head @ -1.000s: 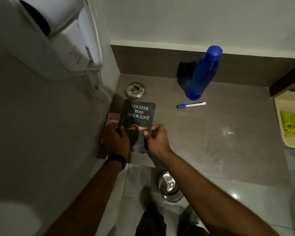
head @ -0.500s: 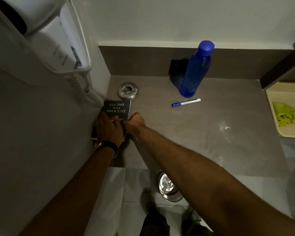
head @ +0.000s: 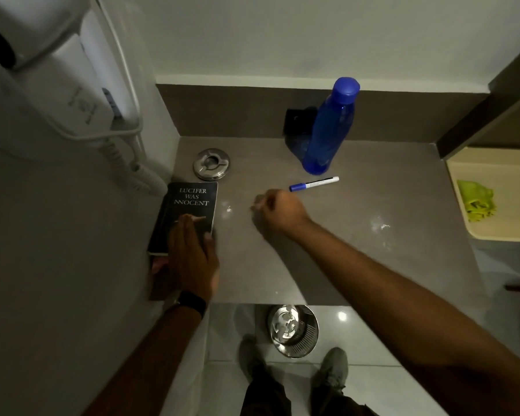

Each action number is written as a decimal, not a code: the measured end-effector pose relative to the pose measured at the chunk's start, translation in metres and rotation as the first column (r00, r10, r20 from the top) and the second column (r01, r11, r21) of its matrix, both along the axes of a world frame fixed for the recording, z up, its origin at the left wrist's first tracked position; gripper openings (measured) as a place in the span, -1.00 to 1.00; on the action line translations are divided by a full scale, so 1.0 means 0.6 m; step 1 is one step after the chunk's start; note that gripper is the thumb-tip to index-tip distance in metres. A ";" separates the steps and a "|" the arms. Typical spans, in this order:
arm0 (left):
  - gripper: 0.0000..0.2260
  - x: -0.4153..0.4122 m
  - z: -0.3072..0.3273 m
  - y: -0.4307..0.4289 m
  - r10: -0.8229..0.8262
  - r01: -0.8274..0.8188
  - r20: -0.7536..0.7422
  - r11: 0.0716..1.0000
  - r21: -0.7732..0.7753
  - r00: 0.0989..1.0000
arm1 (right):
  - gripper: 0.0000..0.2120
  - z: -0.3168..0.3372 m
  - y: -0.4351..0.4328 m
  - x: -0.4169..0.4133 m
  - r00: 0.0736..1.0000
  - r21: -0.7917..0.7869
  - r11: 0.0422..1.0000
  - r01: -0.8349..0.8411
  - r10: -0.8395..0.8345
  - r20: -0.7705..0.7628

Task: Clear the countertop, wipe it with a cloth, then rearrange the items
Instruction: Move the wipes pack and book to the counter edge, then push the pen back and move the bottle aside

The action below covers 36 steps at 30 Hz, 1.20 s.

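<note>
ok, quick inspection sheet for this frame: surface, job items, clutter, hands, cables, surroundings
Surface: grey countertop, pale smudges right of centre.
Job's things: black book flat at the left wall; blue bottle upright at the back; blue-capped marker lying in front of it; metal ashtray behind the book.
Clutter: dark object behind the bottle, unclear.
Hands: left hand flat on the book; right hand loosely closed, holding nothing.
Cables: coiled cord from the wall hair dryer.
Surroundings: green cloth on a tray to the right; metal bin on the floor.
</note>
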State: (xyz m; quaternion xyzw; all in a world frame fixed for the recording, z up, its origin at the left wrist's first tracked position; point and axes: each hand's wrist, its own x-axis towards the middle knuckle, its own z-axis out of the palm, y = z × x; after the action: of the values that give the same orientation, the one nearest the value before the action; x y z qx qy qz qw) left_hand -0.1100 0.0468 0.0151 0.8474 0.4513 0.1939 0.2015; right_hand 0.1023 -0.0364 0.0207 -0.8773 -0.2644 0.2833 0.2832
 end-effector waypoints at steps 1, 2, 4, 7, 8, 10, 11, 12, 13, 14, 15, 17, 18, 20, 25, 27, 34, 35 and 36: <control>-0.56 -0.009 -0.006 -0.023 -0.048 0.048 -0.003 0.999 0.003 0.999 | -0.87 -0.005 -0.028 0.030 0.988 -0.065 0.998 0.007 0.003 0.151; -0.56 -0.017 -0.012 -0.045 -0.115 0.115 -0.027 0.993 -0.002 0.993 | -0.89 -0.011 -0.054 0.058 0.964 -0.127 0.991 0.032 0.002 0.265; -0.57 -0.028 -0.025 -0.078 -0.288 0.287 -0.102 0.958 -0.028 0.952 | -0.66 -0.023 -0.093 0.105 0.909 -0.281 0.957 0.070 0.055 0.414; -0.57 -0.020 -0.047 -0.102 -0.520 0.541 -0.247 0.840 0.024 0.818 | -0.47 -0.033 -0.122 0.141 0.864 -0.411 0.911 0.010 0.199 0.463; -0.57 -0.013 -0.054 -0.104 -0.556 0.587 -0.290 0.809 0.024 0.779 | -0.50 -0.035 -0.126 0.148 0.851 -0.424 0.906 -0.018 0.236 0.468; -0.62 0.002 -0.066 -0.099 -0.584 0.626 -0.369 0.780 -0.009 0.723 | -0.55 -0.037 -0.129 0.157 0.809 -0.448 0.892 -0.062 0.308 0.501; -0.66 0.008 -0.073 -0.094 -0.586 0.629 -0.403 0.777 -0.034 0.703 | -0.55 -0.037 -0.126 0.161 0.780 -0.466 0.881 -0.079 0.345 0.521; -0.69 0.013 -0.080 -0.087 -0.583 0.624 -0.425 0.779 -0.051 0.693 | -0.56 -0.036 -0.121 0.163 0.753 -0.486 0.869 -0.095 0.382 0.536; -0.73 0.017 -0.087 -0.080 -0.575 0.618 -0.435 0.784 -0.052 0.693 | -0.56 -0.036 -0.115 0.164 0.734 -0.493 0.863 -0.109 0.404 0.546; -0.74 0.021 -0.093 -0.074 -0.570 0.615 -0.433 0.787 -0.046 0.698 | -0.57 -0.034 -0.106 0.163 0.732 -0.481 0.869 -0.118 0.403 0.550; -0.75 0.024 -0.099 -0.070 -0.570 0.612 -0.418 0.790 -0.040 0.708 | -0.58 -0.032 -0.095 0.161 0.736 -0.448 0.885 -0.125 0.386 0.557; -0.78 0.026 -0.110 -0.066 -0.575 0.610 -0.369 0.792 -0.026 0.730 | -0.64 -0.031 -0.062 0.156 0.747 -0.365 0.919 -0.148 0.346 0.567; -0.79 0.026 -0.114 -0.065 -0.579 0.612 -0.349 0.791 -0.020 0.737 | -0.68 -0.031 -0.039 0.152 0.754 -0.326 0.931 -0.167 0.333 0.567; -0.80 0.024 -0.118 -0.061 -0.588 0.613 -0.322 0.790 -0.030 0.742 | -0.76 -0.030 0.014 0.147 0.784 -0.231 0.954 -0.192 0.291 0.548; -0.74 0.044 -0.111 -0.052 -0.598 0.614 -0.318 0.787 -0.058 0.736 | -0.80 -0.020 0.139 0.145 0.823 -0.051 0.986 -0.156 0.159 0.546; -0.73 0.054 -0.112 -0.050 -0.585 0.592 -0.326 0.801 -0.088 0.743 | -0.82 -0.019 0.176 0.151 0.796 -0.062 0.981 -0.185 0.186 0.576; -0.67 0.059 -0.121 -0.043 -0.536 0.587 -0.352 0.808 0.048 0.767 | -0.75 -0.033 0.280 0.158 0.751 -0.163 0.934 -0.319 0.354 0.558; -0.65 0.057 -0.122 -0.044 -0.527 0.576 -0.343 0.816 0.055 0.778 | -0.74 -0.037 0.290 0.161 0.739 -0.186 0.924 -0.333 0.378 0.558; -0.65 0.055 -0.124 -0.047 -0.514 0.561 -0.326 0.825 0.065 0.793 | -0.71 -0.041 0.299 0.164 0.719 -0.213 0.911 -0.354 0.410 0.562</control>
State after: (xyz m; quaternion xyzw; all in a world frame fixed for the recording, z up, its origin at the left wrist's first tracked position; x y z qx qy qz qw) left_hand -0.0770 0.0186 -0.0595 0.9731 0.1990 0.0351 0.1111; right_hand 0.2005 0.1428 -0.0038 -0.8593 -0.5017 0.0577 0.0813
